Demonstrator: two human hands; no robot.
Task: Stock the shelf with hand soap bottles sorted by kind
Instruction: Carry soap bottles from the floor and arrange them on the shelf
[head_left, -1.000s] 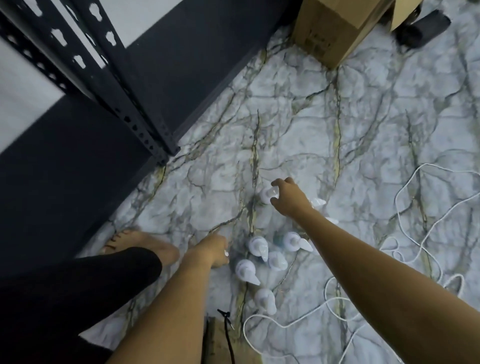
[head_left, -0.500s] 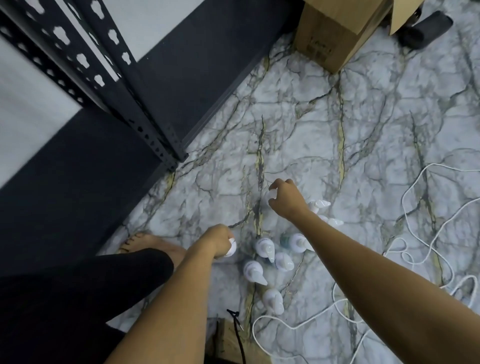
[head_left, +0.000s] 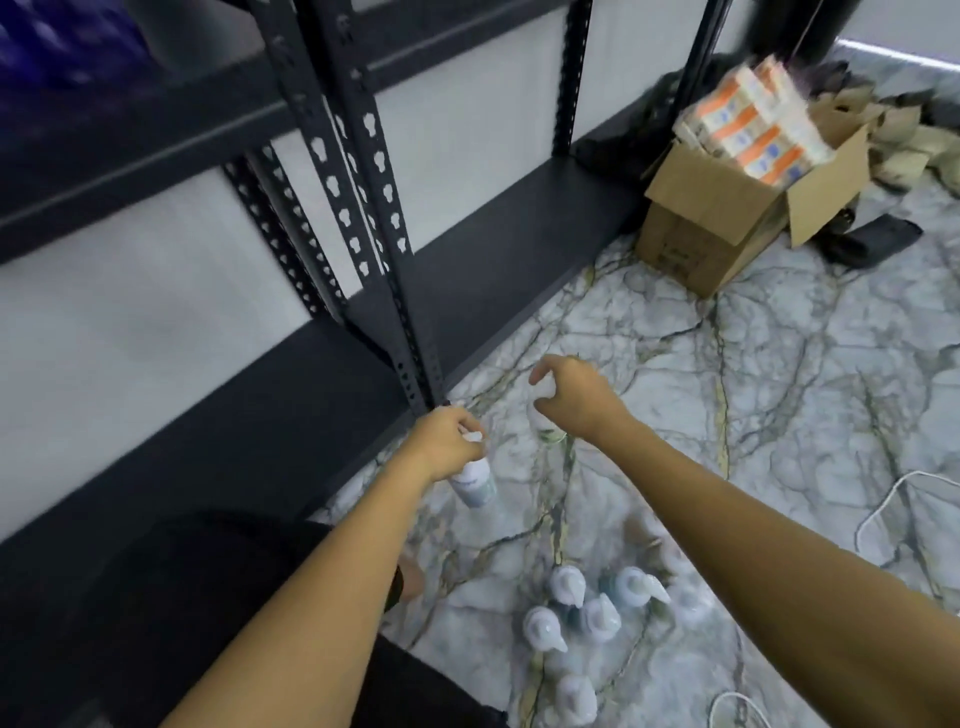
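My left hand (head_left: 442, 448) grips the pump top of a white soap bottle (head_left: 475, 482) that hangs in the air near the black shelf post (head_left: 395, 291). My right hand (head_left: 574, 397) holds a second bottle (head_left: 544, 422) by its top, lifted above the marble floor; most of that bottle is hidden by the hand. Several more white pump bottles (head_left: 582, 616) stand clustered on the floor below my arms. The dark bottom shelf board (head_left: 498, 244) of the rack lies just beyond both hands, bare in the part I see.
An open cardboard box (head_left: 717, 218) with orange-and-white packs stands at the rack's right end. A white cable (head_left: 883, 514) loops over the floor on the right. Dark items (head_left: 872, 239) lie behind the box. My leg in black (head_left: 171, 597) is at lower left.
Both hands have lifted a bottle each off the floor and risen toward the shelf. My head has tilted up, bringing the rack and the box into view.
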